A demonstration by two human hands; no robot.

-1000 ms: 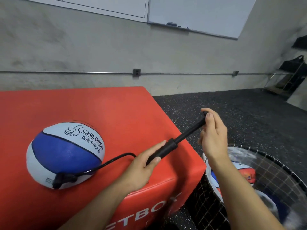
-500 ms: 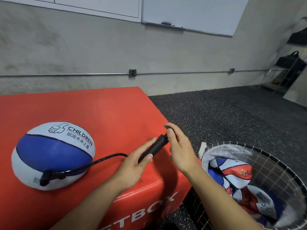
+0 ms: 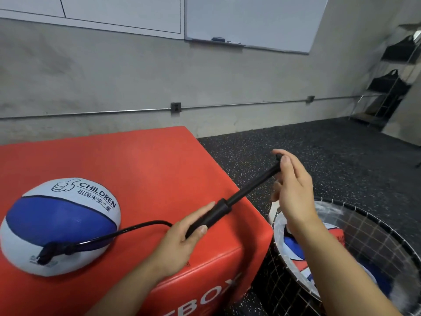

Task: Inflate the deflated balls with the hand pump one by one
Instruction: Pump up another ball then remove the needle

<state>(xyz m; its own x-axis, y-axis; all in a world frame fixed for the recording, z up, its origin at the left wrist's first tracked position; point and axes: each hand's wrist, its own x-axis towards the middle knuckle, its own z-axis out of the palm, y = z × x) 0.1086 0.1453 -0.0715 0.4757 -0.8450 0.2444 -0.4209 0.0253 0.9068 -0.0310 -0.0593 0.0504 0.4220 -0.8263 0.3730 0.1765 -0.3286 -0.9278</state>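
The right hand (image 3: 293, 190) has drawn the handle (image 3: 277, 161) out toward 2 o'clock; the left hand (image 3: 182, 236) clamps the pump (image 3: 209, 218), ready for another stroke into the ball (image 3: 59, 224).

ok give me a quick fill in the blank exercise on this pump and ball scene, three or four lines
1. The blue and white ball rests on top of a ____ padded box.
2. The left hand grips the pump's ____ barrel.
3. The right hand pinches the handle with the rod pulled ____.
4. More balls lie in a wire ____ to the right.

Missing words: red; black; out; basket
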